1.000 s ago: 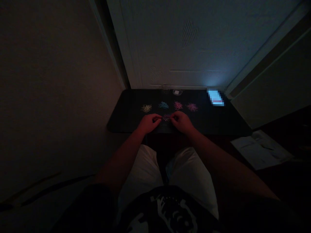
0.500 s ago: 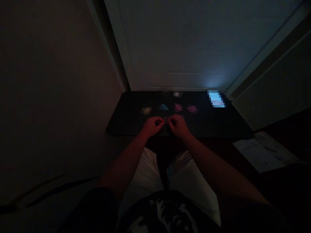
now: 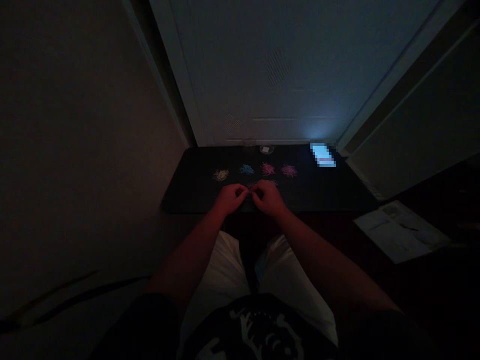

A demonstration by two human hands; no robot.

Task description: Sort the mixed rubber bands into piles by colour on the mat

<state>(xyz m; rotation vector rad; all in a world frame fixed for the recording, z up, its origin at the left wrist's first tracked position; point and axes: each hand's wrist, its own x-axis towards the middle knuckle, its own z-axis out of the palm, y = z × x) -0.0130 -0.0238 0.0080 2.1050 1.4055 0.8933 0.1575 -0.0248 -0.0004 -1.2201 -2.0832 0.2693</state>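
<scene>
My left hand (image 3: 231,196) and my right hand (image 3: 267,196) meet near the front edge of a low black table (image 3: 318,190). Thumb and fingers are pinched on both, fingertips almost touching; what they hold is too small and dark to make out. Just beyond the fingers lie thin loose sticks (image 3: 272,183), partly covered by my right hand. Farther back sit small heaps of thin sticks in a row: a pale yellow heap (image 3: 221,174), a blue heap (image 3: 246,169), a pink heap (image 3: 267,169) and a purple-pink heap (image 3: 289,171).
A lit phone (image 3: 323,154) glows at the table's back right. Along the back edge stand a small clear container (image 3: 249,144) and a round clear lid (image 3: 266,149) with a white label. Behind rises a white door (image 3: 232,65). Papers (image 3: 401,232) with a pen lie at lower right. The room is dark.
The view has shifted slightly, so the table and heaps appear a little farther left and lower. My hands have drawn slightly closer together, still pinched.
</scene>
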